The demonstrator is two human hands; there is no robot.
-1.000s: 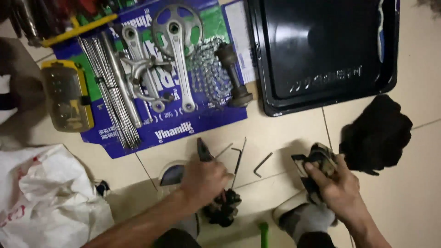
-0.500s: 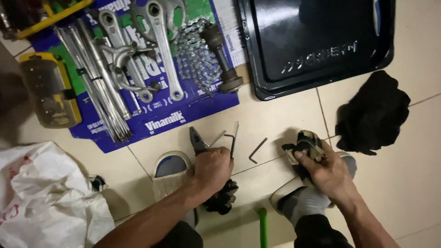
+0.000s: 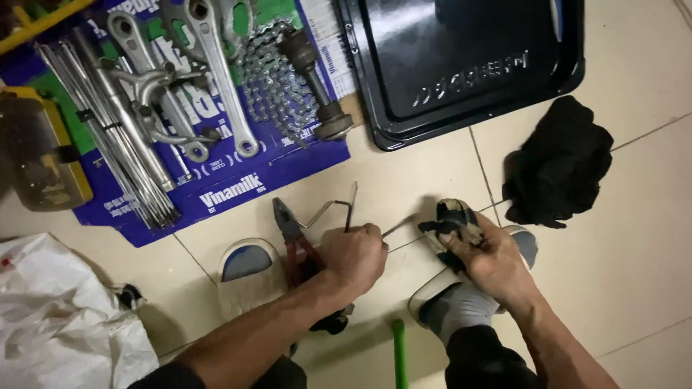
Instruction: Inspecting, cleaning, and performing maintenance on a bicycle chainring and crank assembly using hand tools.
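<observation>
In the head view, the person sits on the tiled floor with both feet in sandals. The left hand [image 3: 353, 256] is clenched over the floor, its fingers curled down around a thin metal hex key [image 3: 400, 228] whose end pokes out to the right; whether it is actually gripped cannot be told for sure. Just left of that fist lie red-handled pliers [image 3: 294, 238] and a bent hex key [image 3: 333, 209], kept within easy reach. The right hand [image 3: 494, 259] is closed around a dirty black-and-tan bicycle part [image 3: 450, 223], holding it over the right sandal [image 3: 461, 295] so it stays steady.

Farther off, on a blue cardboard sheet [image 3: 238, 194], crank arms [image 3: 220, 79], spokes [image 3: 108, 137] and a chain [image 3: 277, 86] are laid out in order, with a black tray [image 3: 461, 72] to the right and a black rag [image 3: 559, 166] near it.

Against the earlier frame, the left hand has shifted right, from the pliers toward the hex key, and the two hands sit closer together.
</observation>
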